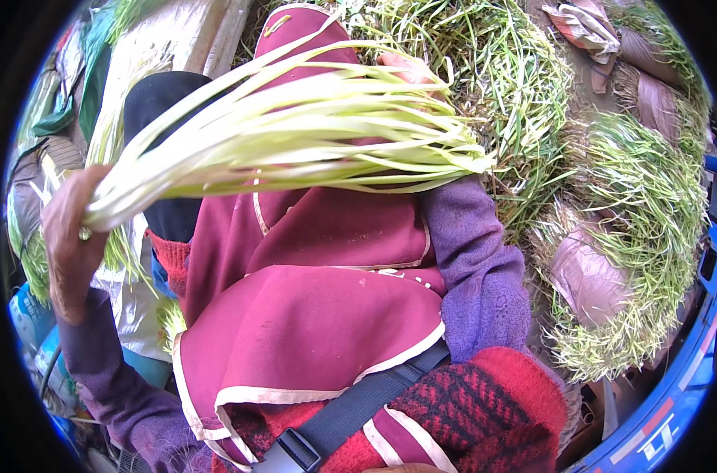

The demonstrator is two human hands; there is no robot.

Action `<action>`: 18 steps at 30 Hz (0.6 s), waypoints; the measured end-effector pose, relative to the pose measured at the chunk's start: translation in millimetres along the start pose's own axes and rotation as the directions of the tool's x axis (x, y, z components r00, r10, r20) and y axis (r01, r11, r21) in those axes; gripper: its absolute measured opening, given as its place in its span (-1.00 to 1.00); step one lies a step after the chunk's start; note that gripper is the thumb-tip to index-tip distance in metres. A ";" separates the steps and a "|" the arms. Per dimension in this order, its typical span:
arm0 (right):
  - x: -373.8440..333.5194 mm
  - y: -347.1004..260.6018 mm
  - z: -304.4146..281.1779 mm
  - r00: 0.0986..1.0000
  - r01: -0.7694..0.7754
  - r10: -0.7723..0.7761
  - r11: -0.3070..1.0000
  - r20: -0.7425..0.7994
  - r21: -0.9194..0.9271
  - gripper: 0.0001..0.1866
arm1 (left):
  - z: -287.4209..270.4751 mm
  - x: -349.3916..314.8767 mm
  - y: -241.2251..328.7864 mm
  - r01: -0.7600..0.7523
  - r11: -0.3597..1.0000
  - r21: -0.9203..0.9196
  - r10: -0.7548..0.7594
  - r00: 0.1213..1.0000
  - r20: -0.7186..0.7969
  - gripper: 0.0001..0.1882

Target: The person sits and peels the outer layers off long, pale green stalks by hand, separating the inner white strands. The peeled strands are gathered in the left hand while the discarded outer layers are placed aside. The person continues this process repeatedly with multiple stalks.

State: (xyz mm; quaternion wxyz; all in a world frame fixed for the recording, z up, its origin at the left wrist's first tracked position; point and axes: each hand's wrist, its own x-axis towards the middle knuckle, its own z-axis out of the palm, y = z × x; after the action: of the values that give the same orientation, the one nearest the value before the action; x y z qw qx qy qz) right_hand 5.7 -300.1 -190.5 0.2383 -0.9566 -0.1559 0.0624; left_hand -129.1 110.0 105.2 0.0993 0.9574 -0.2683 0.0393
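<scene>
The pale leaf bundle is stretched over the maroon apron, left hand clenched round its gathered end, right hand too covered to tell, and it's probably light, floppy, easily bruised, so I'd grip that end.

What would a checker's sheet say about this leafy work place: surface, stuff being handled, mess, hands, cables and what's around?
Surface: maroon apron, spread over the person's front.
Things handled: pale leaf bundle, fanned out above the apron.
Clutter: heap of loose green leaves at upper right.
Hands: left hand grips the bundle's whitish end; right hand partly hidden by leaves, grip unclear.
Cables: none clearly seen.
Surroundings: pink-wrapped greens and blue curved edge, both on the right.
</scene>
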 end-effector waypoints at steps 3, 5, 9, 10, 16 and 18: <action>-2.9 -1.1 -3.3 0.996 -0.064 0.067 0.997 0.062 -0.042 -0.83 | 9.2 -28.8 10.3 0.153 0.986 -0.070 -0.137 0.971 0.194 -0.42; -10.3 -2.0 -7.5 0.997 -0.055 0.054 0.998 0.058 0.022 -0.82 | 18.1 -49.7 18.2 0.321 0.933 -0.163 -0.266 0.921 0.285 -0.37; -38.2 -10.5 -22.4 0.997 -0.057 0.044 0.977 0.070 0.206 -0.80 | 28.3 -85.9 24.7 0.510 0.839 -0.188 -0.432 0.836 0.340 -0.40; -46.0 -14.4 -27.5 0.996 -0.062 0.044 0.964 0.077 0.259 -0.80 | 29.8 -93.1 23.4 0.567 0.792 -0.225 -0.465 0.800 0.378 -0.41; -85.0 -28.6 -63.2 0.990 -0.119 0.067 0.877 0.127 0.465 -0.76 | 50.9 -129.8 8.3 0.803 0.373 -0.465 -0.513 0.596 0.617 -0.47; -96.4 -19.8 -70.4 0.980 -0.181 0.097 0.801 0.174 0.571 -0.74 | 55.1 -140.2 5.5 0.838 0.285 -0.465 -0.563 0.539 0.627 -0.41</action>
State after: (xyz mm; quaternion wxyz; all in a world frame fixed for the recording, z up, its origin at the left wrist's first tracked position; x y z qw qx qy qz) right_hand -77.0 -345.9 -114.9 0.5038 -0.8395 -0.0743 0.1896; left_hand -250.3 164.7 34.2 0.4283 0.8367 0.1858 -0.2864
